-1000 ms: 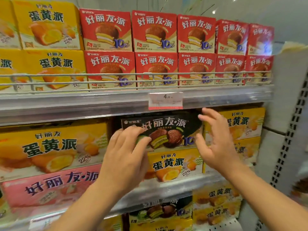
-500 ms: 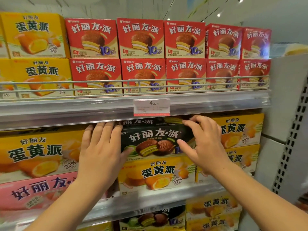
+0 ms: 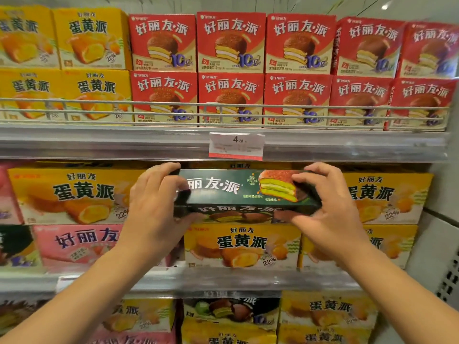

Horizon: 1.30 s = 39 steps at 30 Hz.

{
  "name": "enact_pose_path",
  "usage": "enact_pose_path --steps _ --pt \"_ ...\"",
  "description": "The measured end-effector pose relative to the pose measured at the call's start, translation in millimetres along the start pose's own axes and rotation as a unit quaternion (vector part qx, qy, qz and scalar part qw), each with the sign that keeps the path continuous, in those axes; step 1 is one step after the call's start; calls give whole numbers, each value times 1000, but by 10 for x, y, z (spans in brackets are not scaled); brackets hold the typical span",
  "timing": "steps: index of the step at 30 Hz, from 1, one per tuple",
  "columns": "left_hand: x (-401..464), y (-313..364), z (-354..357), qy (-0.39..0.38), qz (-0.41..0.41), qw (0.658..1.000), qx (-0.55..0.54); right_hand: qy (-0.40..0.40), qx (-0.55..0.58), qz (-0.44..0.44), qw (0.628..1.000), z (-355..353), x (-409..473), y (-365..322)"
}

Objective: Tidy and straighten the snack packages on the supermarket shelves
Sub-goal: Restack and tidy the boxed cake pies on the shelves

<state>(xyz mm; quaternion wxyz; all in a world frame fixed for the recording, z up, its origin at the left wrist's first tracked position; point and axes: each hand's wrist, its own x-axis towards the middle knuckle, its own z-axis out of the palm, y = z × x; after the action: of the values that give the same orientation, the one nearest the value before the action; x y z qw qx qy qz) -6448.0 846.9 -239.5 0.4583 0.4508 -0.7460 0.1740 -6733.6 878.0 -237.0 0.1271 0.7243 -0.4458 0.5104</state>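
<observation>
Dark green, the pie box (image 3: 238, 194) sits between the two hands, gripped at each end and tilted so a long narrow face shows above its front. The left hand (image 3: 154, 209) wraps the left end, covering the first characters of the name; the right hand (image 3: 327, 214) curls round the right end, thumb below. Just beneath them lies a yellow box (image 3: 242, 247). Above them hangs a blurred price tag (image 3: 236, 146), then red boxes (image 3: 231, 70) farther up.
</observation>
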Motion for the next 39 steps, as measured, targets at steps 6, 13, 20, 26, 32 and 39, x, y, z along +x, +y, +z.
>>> enact_pose_path --steps 6,13,20,26,32,39 --pt "-383 -63 -219 -55 -67 971 -221 6 168 43 985 8 -184 -148" --pt "-867 -502 -435 -26 -248 888 -386 -57 340 250 905 427 -333 -580" --pt "-1531 -1408 -880 -108 -392 764 -501 -84 392 337 852 1293 -481 -1469" --pt "-1777 -2256 -1345 -103 -403 751 -513 -137 331 342 869 1792 -507 -2218" --pt "-1724 -2706 -1483 -104 -399 737 -536 -120 38 144 982 1816 -8 -2580" --pt "-1676 -2910 -1485 -111 -386 749 -527 -217 -281 0 935 2110 708 -2572"
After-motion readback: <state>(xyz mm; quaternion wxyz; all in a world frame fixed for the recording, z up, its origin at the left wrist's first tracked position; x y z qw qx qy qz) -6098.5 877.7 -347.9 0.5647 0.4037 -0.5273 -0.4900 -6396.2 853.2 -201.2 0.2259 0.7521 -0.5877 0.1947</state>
